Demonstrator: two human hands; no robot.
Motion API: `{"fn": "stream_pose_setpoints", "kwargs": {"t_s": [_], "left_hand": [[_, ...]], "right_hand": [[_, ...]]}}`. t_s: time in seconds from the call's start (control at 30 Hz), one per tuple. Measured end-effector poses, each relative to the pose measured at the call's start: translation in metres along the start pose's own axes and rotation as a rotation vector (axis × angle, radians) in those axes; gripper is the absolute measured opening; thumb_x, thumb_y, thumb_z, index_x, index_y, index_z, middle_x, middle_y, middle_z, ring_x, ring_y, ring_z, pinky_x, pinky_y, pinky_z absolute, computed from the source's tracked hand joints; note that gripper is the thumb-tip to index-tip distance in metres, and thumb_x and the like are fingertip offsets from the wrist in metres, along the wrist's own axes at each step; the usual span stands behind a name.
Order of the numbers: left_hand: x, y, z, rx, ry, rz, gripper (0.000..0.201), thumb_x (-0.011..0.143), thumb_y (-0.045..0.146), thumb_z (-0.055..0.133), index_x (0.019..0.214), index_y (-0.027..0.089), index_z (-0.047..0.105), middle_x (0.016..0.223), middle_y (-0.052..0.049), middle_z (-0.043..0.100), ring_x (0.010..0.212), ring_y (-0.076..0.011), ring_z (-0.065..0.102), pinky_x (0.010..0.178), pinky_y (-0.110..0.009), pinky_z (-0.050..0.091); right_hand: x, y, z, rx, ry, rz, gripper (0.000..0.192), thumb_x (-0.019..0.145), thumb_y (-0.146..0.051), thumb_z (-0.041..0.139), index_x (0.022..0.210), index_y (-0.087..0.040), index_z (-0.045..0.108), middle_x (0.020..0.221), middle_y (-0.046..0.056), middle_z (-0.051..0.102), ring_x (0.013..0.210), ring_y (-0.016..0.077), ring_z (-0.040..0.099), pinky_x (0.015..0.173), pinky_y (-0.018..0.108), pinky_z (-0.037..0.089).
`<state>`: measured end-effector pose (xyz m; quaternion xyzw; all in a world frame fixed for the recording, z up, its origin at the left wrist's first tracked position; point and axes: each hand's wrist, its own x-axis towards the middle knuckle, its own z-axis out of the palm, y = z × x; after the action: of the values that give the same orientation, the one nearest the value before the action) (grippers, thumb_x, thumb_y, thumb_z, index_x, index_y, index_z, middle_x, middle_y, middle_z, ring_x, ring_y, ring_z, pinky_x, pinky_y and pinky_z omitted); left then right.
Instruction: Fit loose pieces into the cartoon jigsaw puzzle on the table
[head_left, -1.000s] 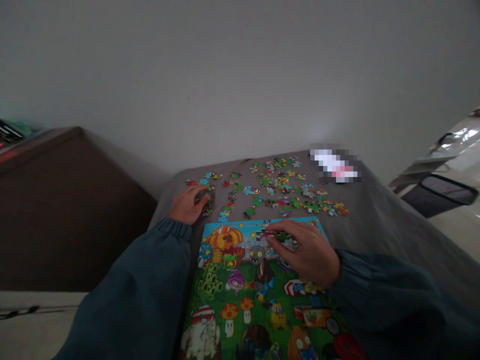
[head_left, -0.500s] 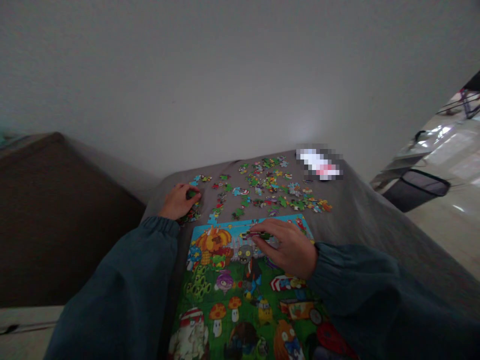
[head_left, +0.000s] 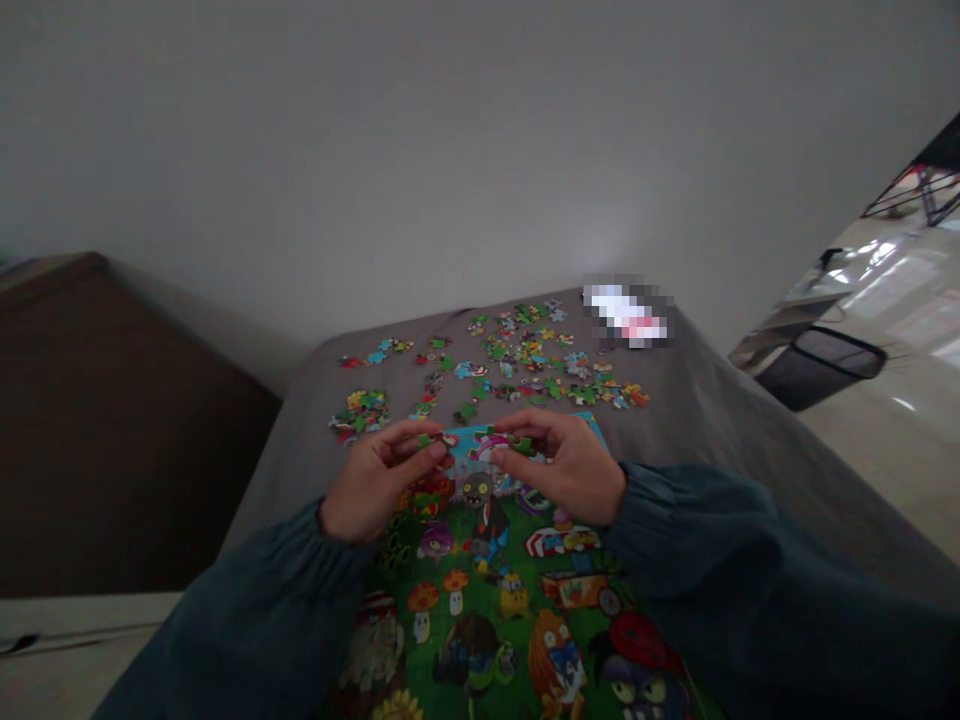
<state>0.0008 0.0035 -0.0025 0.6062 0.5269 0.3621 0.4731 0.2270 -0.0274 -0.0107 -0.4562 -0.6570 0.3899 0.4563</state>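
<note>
while a pale grey wall (head_left: 450, 150) fills the upper frame, two hands pinch puzzle pieces at the centre.
below the wall spreads a worktop under grey cloth (head_left: 720, 420); a dark brown box-like form (head_left: 127, 430) takes the left edge. a cartoon picture sheet (head_left: 480, 590) runs from centre to bottom, and loose pieces (head_left: 532, 350) lie scattered beyond its top edge, with a small heap (head_left: 360, 412) left of centre. the right hand (head_left: 574, 465), right of centre, has its grip clamped on a pink-and-green puzzle bit (head_left: 521, 444), one piece or several, i cannot tell. the left hand (head_left: 367, 485), left of centre, has its grip closed on a green-and-red piece (head_left: 426, 439), near the other.
</note>
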Motion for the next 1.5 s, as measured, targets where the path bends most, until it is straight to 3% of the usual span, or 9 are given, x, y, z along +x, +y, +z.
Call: {"fn": "stream_pose_setpoints", "kwargs": {"t_s": [0.17, 0.3, 0.53, 0.7, 0.87, 1.03, 1.17, 1.33, 1.5], "left_hand": [[-0.015, 0.004, 0.014, -0.420, -0.185, -0.245, 0.051, 0.061, 0.045, 0.092, 0.100, 0.020, 0.069, 0.074, -0.002, 0.075, 0.066, -0.0138, 0.071, 0.067, -0.024, 0.058], [-0.014, 0.003, 0.012, -0.448, -0.194, -0.245, 0.045, 0.065, 0.043, 0.090, 0.097, 0.020, 0.068, 0.073, -0.001, 0.075, 0.068, -0.0153, 0.071, 0.064, -0.023, 0.058], [-0.017, -0.003, 0.012, -0.254, -0.269, -0.118, 0.035, 0.071, 0.042, 0.085, 0.093, 0.020, 0.068, 0.071, 0.000, 0.073, 0.065, -0.0149, 0.069, 0.065, -0.025, 0.057], [-0.017, -0.006, 0.013, -0.056, -0.217, 0.044, 0.029, 0.072, 0.038, 0.082, 0.092, 0.020, 0.071, 0.089, -0.004, 0.076, 0.077, -0.0174, 0.070, 0.068, -0.025, 0.057], [-0.019, -0.005, 0.012, 0.103, -0.212, 0.189, 0.018, 0.077, 0.033, 0.077, 0.088, 0.020, 0.073, 0.083, -0.003, 0.073, 0.076, -0.0159, 0.068, 0.070, -0.024, 0.054], [-0.027, 0.007, 0.005, 0.190, -0.343, 0.273, 0.019, 0.077, 0.030, 0.073, 0.093, 0.021, 0.069, 0.073, 0.002, 0.066, 0.067, -0.0134, 0.063, 0.069, -0.024, 0.053], [-0.030, 0.015, 0.001, 0.318, -0.402, 0.262, 0.029, 0.073, 0.035, 0.073, 0.099, 0.023, 0.067, 0.083, 0.001, 0.069, 0.078, -0.0174, 0.066, 0.076, -0.027, 0.052], [-0.028, 0.016, 0.003, 0.450, -0.506, 0.213, 0.021, 0.072, 0.044, 0.075, 0.078, 0.024, 0.070, 0.074, 0.002, 0.070, 0.070, -0.0183, 0.066, 0.072, -0.027, 0.049], [-0.043, 0.019, -0.002, 0.493, -0.534, 0.102, 0.025, 0.074, 0.049, 0.072, 0.084, 0.027, 0.078, 0.078, 0.001, 0.075, 0.072, -0.0207, 0.068, 0.069, -0.029, 0.051]], "right_hand": [[0.000, -0.002, 0.000, 0.039, -0.034, 0.040, 0.027, 0.080, -0.028, 0.070, 0.103, -0.015, 0.070, 0.083, 0.004, 0.078, 0.068, 0.0148, 0.070, 0.062, 0.026, 0.053], [-0.001, 0.002, 0.003, -0.032, -0.079, 0.093, 0.023, 0.082, -0.029, 0.068, 0.101, -0.017, 0.071, 0.082, 0.003, 0.077, 0.069, 0.0155, 0.069, 0.064, 0.028, 0.054], [-0.003, 0.003, 0.005, -0.120, -0.155, 0.098, 0.024, 0.081, -0.029, 0.066, 0.101, -0.016, 0.072, 0.081, 0.004, 0.075, 0.068, 0.0149, 0.067, 0.067, 0.029, 0.053], [-0.005, 0.001, 0.004, -0.137, -0.211, 0.056, 0.027, 0.083, -0.029, 0.066, 0.106, -0.017, 0.071, 0.077, 0.001, 0.072, 0.067, 0.0129, 0.065, 0.066, 0.026, 0.052], [-0.010, 0.000, 0.002, -0.163, -0.232, -0.011, 0.030, 0.085, -0.029, 0.065, 0.112, -0.017, 0.069, 0.079, 0.001, 0.072, 0.069, 0.0131, 0.067, 0.064, 0.024, 0.051], [-0.017, -0.008, -0.002, -0.221, -0.314, -0.147, 0.038, 0.086, -0.027, 0.065, 0.124, -0.018, 0.065, 0.080, -0.001, 0.073, 0.074, 0.0142, 0.071, 0.075, 0.026, 0.054], [-0.021, -0.013, 0.000, -0.319, -0.363, -0.160, 0.057, 0.087, -0.026, 0.063, 0.143, -0.022, 0.051, 0.084, -0.003, 0.075, 0.084, 0.0163, 0.074, 0.082, 0.027, 0.055], [-0.025, -0.014, 0.005, -0.388, -0.423, -0.196, 0.062, 0.087, -0.024, 0.063, 0.147, -0.021, 0.048, 0.110, 0.001, 0.075, 0.091, 0.0179, 0.074, 0.086, 0.029, 0.055], [-0.024, -0.017, -0.001, -0.242, -0.525, -0.170, 0.074, 0.084, -0.036, 0.072, 0.150, -0.022, 0.042, 0.098, -0.001, 0.077, 0.090, 0.0194, 0.075, 0.085, 0.029, 0.056]]}}
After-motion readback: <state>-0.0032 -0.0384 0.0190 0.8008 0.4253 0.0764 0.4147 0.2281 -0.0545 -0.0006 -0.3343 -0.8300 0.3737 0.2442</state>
